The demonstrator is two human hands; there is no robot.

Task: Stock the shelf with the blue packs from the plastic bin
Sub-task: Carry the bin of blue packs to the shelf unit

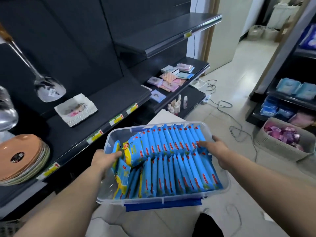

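Shelf-stocking in a tiled shop aisle, both hands reaching into the plastic bin (109,139).
I am pressing my right hand (217,151), fingers straight and spread, against the right end of the blue packs (171,159) standing in two rows in the bin. My left hand (106,159) is touching a tilted pack (135,151) with its thumb; whether it is gripping, I cannot tell. The dark shelf (102,103) is running along left of my left hand. Pale floor (239,108) with cables (222,104) is stretching beyond my right.

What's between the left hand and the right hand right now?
Head view: rows of blue packs standing on edge in the plastic bin fill the stretch between the left hand and the right hand.
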